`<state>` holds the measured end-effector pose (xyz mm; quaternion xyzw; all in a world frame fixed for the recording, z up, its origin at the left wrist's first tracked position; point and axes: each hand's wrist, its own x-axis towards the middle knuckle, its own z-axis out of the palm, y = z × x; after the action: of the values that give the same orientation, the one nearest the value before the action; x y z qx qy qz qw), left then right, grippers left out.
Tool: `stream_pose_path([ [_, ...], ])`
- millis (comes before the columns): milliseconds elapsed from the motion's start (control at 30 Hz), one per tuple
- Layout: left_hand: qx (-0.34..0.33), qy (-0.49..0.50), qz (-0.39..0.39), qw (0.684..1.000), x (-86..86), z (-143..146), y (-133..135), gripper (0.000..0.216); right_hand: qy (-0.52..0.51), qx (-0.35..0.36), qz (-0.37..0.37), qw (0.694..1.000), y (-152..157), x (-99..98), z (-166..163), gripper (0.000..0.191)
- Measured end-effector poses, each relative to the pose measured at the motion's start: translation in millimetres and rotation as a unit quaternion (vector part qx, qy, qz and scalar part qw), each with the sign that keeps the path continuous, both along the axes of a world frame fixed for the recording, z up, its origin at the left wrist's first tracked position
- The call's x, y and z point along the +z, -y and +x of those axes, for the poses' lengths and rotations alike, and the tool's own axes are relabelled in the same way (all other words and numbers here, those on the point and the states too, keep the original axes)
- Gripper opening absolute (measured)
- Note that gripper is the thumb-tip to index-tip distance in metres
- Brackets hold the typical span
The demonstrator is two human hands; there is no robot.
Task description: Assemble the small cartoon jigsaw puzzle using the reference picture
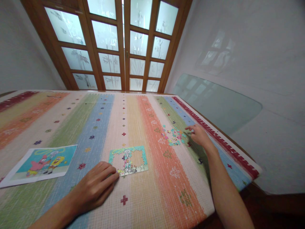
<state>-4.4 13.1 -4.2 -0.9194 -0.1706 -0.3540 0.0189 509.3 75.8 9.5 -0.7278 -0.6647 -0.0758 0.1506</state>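
**pieceful_07:** Loose puzzle pieces (173, 135) sit in a small scatter on the right of the table, on the green stripe. They look like thin card: feather-light and easy to bend, so I'd pinch one by its edges with the fingertips.

**knobs_n_holes:** Yep. The right hand (199, 135) is just beside them, index stretched out. I can't tell if it has one.

**pieceful_07:** The half-built frame (128, 162) near the middle is floppy, so slide it, don't lift. The left hand (95, 187) lies flat and empty, fingertips at its corner.

**knobs_n_holes:** The picture print (41, 163) is far left on the striped cloth (147, 197).
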Motion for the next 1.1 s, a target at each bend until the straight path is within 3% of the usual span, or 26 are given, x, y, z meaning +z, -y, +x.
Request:
stream_pose_path([
  [200, -0.002, -0.003, 0.006, 1.0, 7.7, 2.4, 1.1, 0.022, -0.011, -0.011, -0.013, 1.0, -0.4, -1.1, -0.1, 0.043],
  [433, -0.004, -0.003, 0.001, 1.0, 3.1, 0.3, -0.4, 0.022, -0.032, 0.027, -0.036, 0.998, -6.0, -0.4, -19.6, 0.022],
  [667, -0.004, 0.001, 0.01, 1.0, 5.6, 2.6, 0.1, 0.022, -0.054, 0.066, -0.048, 0.995, -12.0, -1.7, -43.2, 0.026],
  [1100, -0.009, -0.003, 0.0, 1.0, -0.4, 0.4, -0.6, 0.021, -0.086, 0.069, -0.039, 0.993, -13.0, -1.2, -48.2, 0.015],
])
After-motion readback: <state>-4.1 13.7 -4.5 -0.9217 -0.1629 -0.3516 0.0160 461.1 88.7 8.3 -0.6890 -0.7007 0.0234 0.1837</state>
